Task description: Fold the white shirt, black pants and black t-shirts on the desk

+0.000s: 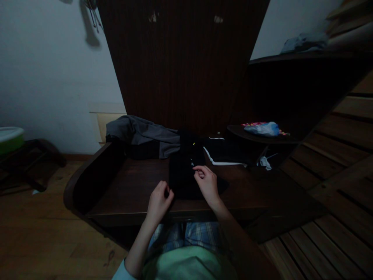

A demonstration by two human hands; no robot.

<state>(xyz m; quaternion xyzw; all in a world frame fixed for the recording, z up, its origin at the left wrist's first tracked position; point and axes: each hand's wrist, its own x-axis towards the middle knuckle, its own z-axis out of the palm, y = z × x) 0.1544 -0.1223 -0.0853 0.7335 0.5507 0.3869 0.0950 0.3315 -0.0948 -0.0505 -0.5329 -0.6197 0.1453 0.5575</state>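
Note:
A black garment [182, 175] with a small white mark lies on the dark wooden bench [128, 186] in front of me. At its near left edge, my left hand [159, 198] is closed, with thumb and fingers pinching the cloth. My right hand [207, 182] rests over the right part of the garment beside the white mark. Its fingers are curled with thumb and forefinger together on the cloth. The dim light hides the garment's folds and exact kind.
Grey clothing [142, 132] is heaped at the back left of the bench. Dark folded cloth with a white edge [221, 161] lies at the back right. A blue-and-white plastic packet [264, 128] sits on a small shelf. A raised side panel [84, 182] bounds the bench's left end.

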